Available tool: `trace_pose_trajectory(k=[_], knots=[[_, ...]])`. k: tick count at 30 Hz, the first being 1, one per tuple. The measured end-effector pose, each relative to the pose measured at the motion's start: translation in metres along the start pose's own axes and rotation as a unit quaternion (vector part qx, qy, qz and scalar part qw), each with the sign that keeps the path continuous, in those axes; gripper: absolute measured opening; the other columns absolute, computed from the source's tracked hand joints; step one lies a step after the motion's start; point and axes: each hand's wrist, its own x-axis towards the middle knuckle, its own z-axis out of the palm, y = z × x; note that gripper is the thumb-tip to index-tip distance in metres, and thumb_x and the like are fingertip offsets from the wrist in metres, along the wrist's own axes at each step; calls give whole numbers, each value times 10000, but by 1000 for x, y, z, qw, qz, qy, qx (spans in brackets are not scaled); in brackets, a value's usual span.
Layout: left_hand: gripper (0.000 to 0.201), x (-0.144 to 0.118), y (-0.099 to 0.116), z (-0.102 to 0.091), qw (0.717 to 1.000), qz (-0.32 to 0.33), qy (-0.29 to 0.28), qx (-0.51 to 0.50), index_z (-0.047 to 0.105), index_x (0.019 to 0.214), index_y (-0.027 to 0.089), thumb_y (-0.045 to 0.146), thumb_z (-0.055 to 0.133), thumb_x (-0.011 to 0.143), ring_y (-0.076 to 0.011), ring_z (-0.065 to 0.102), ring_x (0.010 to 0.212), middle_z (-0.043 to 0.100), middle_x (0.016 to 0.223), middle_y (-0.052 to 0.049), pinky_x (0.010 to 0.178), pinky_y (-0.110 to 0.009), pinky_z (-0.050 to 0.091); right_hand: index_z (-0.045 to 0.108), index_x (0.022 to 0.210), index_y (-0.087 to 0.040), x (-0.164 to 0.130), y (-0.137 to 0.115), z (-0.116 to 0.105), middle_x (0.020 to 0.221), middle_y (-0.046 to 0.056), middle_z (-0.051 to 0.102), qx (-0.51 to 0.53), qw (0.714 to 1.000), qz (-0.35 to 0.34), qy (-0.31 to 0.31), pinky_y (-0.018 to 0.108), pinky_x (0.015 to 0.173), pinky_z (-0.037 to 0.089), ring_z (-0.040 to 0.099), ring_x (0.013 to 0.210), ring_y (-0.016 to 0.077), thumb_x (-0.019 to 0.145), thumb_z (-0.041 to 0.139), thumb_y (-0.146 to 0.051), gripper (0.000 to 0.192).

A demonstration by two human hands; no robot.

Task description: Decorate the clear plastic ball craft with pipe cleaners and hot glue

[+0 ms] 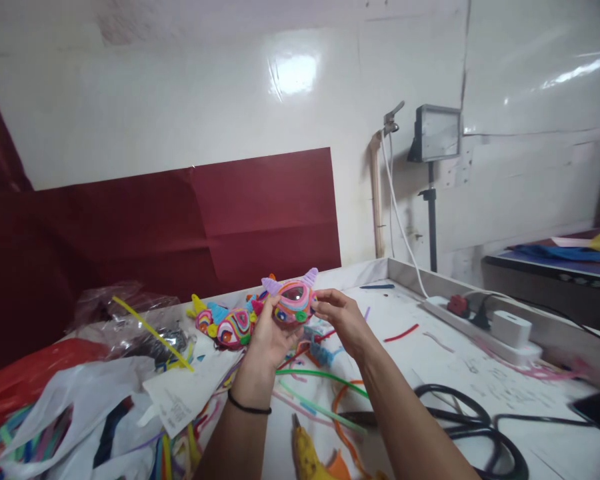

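A small pink craft figure [300,312] is held up in front of me above the table. It seems to be made of coiled pipe cleaners, with two lilac horn-like points, a dark shiny oval and green and blue spots. Around its left side and underside my left hand [270,337] is closed, thumb at the front. My right hand [344,320] has its bent fingertips at the figure's right edge; what lies between them is too small to make out. Just left of my left hand lie similar colourful figures [233,328].
Loose pipe cleaners, such as a red one [401,333], lie scattered across the white table. Plastic bags [75,400] and a paper sheet [183,393] crowd the left. A banana [310,457] is in front, a black cable [460,417] and power strip [513,350] right.
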Motion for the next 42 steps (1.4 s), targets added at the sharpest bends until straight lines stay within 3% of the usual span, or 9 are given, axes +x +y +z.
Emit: trace_pose_trajectory(k=[9,16,20,35,42], knots=[[111,-5,-1,10,992,90,-55,-74,691,887,144,186,589,873,-169,672,650,746,786,-49,614,-280,548,732,726,-194,-1,-12,6,784,30,716,3,999,-30,25,371,787,501,640,823,223,538,857,-428,325],[70,-11,2,9,992,88,-68,-65,673,847,150,195,637,808,-186,669,646,735,758,-54,599,-294,540,716,635,-200,-5,-24,13,707,23,683,-14,996,-57,65,318,671,463,589,740,200,544,834,-428,272],[97,-15,3,11,990,92,-79,-72,674,872,155,196,636,793,-202,681,684,754,808,-62,639,-343,573,696,584,-205,-8,-29,16,715,28,702,-18,994,-75,71,324,684,469,595,738,202,557,814,-407,235],[168,-24,4,15,987,119,-68,-82,661,836,156,204,695,678,-170,643,637,728,755,-35,564,-278,523,688,584,-217,-12,-36,21,629,19,682,-45,990,-111,78,344,662,464,590,658,203,581,789,-440,245],[155,-21,0,15,989,112,-61,-80,651,849,153,209,669,706,-181,649,644,726,766,-46,564,-281,520,696,574,-215,-12,-34,20,658,34,709,-42,990,-104,89,360,703,470,611,698,221,569,791,-418,224]])
